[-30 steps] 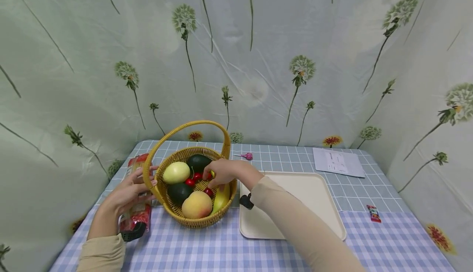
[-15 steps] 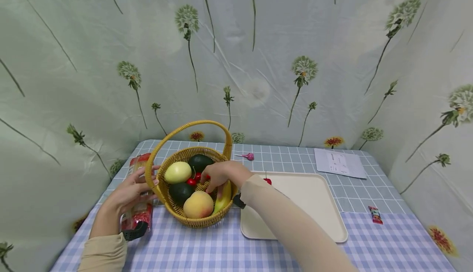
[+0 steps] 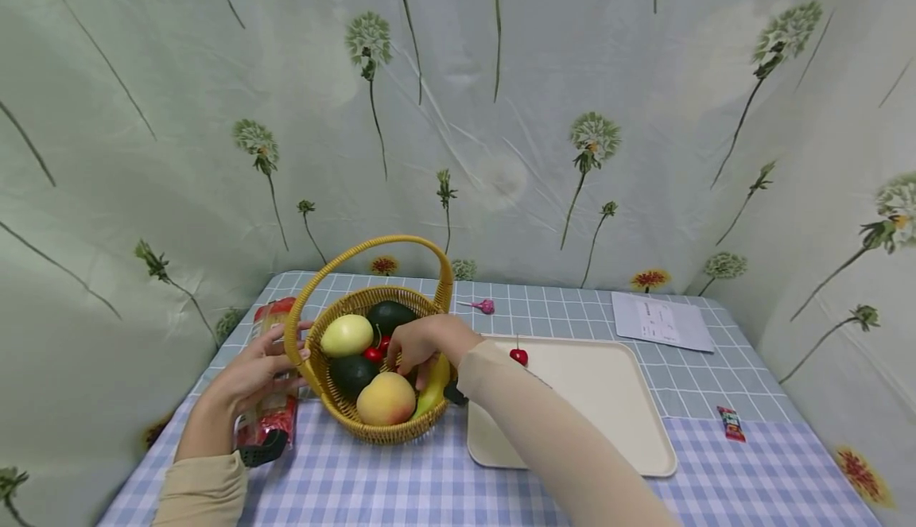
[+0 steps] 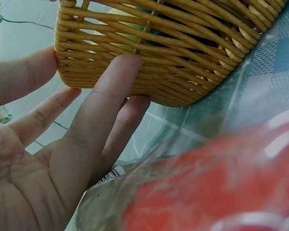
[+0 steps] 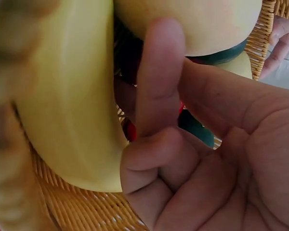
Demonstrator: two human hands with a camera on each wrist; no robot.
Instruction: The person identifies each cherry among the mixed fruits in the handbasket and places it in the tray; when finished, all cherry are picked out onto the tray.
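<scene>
A wicker basket (image 3: 386,433) with a tall handle holds a peach (image 3: 386,400), a banana (image 3: 432,388), a pale yellow-green round fruit (image 3: 347,335), dark green fruits (image 3: 354,375) and red cherries (image 3: 373,354). My left hand (image 3: 254,376) is at the basket's left side. In the left wrist view, its extended fingers (image 4: 103,96) touch the woven wall. My right hand (image 3: 422,342) reaches down inside, between the banana and the peach. Bent fingers show in the right wrist view, with a dark red cherry (image 5: 130,62) partly hidden behind them; I cannot tell whether they grip it.
Right of the basket, a cream tray (image 3: 587,408) bears one cherry (image 3: 518,357), and my right forearm crosses over it. A red-and-clear plastic packet (image 3: 268,416) lies beneath my left hand. Farther back are a pink lollipop (image 3: 485,305) and a grey envelope (image 3: 661,320); a small wrapper (image 3: 731,424) lies right.
My right hand has moved slightly deeper and toward the front of the basket, covering the cherry beside the peach. The tray's cherry has come into sight from behind the sleeve. My left hand stays put.
</scene>
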